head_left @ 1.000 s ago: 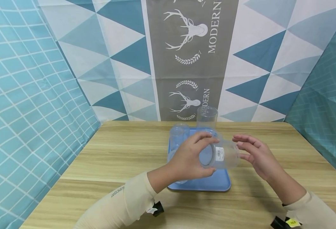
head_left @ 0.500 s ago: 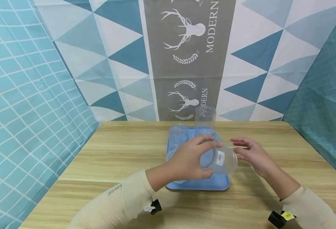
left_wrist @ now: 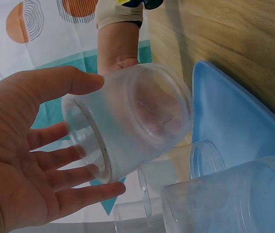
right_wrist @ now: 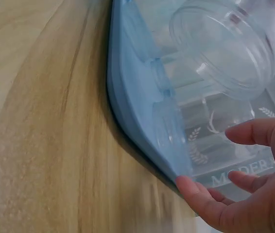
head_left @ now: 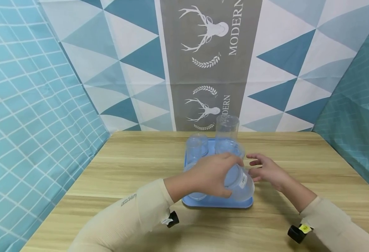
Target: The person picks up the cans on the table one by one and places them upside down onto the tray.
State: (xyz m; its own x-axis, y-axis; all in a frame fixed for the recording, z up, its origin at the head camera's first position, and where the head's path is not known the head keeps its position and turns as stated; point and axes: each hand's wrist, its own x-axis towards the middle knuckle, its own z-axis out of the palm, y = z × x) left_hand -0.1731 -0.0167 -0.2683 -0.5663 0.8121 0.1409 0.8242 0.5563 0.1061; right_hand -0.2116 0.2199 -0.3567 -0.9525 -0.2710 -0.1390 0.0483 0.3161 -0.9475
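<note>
My left hand (head_left: 211, 173) grips a clear plastic jar (head_left: 243, 187) with a white barcode label, held tilted over the front of the blue tray (head_left: 215, 203). In the left wrist view, the thumb lies on the upper side of the jar (left_wrist: 137, 111) and the fingers go round its end. My right hand (head_left: 268, 173) is beside the jar's far end, fingers spread and loosely bent. In the right wrist view, a gap shows between that hand (right_wrist: 254, 182) and the jar (right_wrist: 225, 43).
More clear containers stand on the tray: a tall one (head_left: 227, 127) at the back right, a smaller one (head_left: 193, 148) at the back left, and one (head_left: 198, 196) at the front left, partly behind the left hand. The tray lies on a wooden table (head_left: 134, 161) before a patterned curtain (head_left: 146, 49).
The jar has come lower towards the tray, its far end tipping further down. My right hand has shifted left and slightly down along with it.
</note>
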